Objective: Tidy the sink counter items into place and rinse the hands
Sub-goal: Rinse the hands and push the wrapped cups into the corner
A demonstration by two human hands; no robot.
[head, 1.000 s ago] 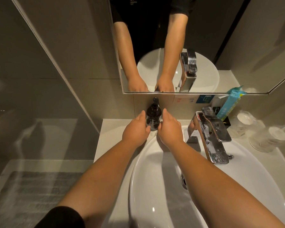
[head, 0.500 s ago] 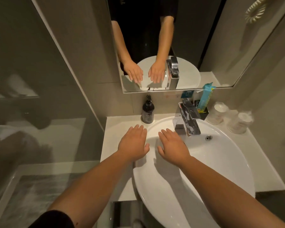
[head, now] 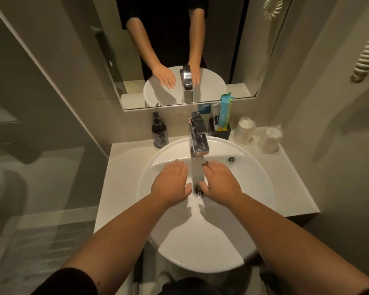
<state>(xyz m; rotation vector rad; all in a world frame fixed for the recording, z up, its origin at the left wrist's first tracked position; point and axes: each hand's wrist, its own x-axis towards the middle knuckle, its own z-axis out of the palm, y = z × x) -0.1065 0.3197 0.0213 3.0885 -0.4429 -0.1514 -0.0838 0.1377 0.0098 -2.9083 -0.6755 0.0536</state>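
Both hands are held out flat over the white sink (head: 254, 188), palms down, with nothing in them. The left hand (head: 172, 184) is on one side of the tap's (head: 198, 135) stream and the right hand (head: 221, 183) is on the other. A pale band that looks like running water (head: 197, 171) drops from the spout between them and lands by the drain (head: 199, 190). The fingers point toward the wall and lie close together. Each grip is wide and loose, holding nothing at all. The arms reach straight out from the body, almost side by side.

I think the rinsing part is just starting. To do it well, the hands should slide in under the water so it runs over the backs and then the palms. Turning them over and rubbing them together would help. Keeping them low in the bowl should stop splashes from wetting the bench (head: 124, 167).

The tidy things look set in place at the back. The dark bottle (head: 159, 133) stands upright on the bench, just left of the tap. A black holder (head: 221, 133) with a blue packet (head: 225, 111) stands just right of the tap. Two wrapped cups (head: 243, 130) sit further right, near the wall. None of them touch the hands.
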